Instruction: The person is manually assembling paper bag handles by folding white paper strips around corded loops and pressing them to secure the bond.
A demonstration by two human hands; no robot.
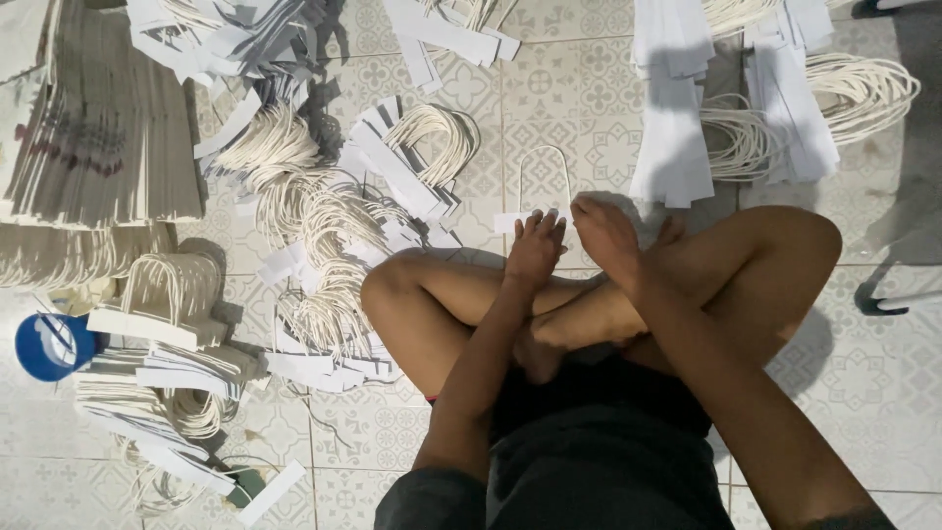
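I sit cross-legged on a patterned tile floor. A white paper strip with a looped cord handle lies on the floor just past my shins. My left hand presses its fingertips on the strip's left part. My right hand presses down on the strip's right end. Both hands have their fingers bent onto the strip; the strip itself is mostly hidden under them.
Piles of finished cord handles on white strips spread to the left. Stacks of flat paper bags sit at far left, a blue lid below them. White strips and cord bundles lie at upper right.
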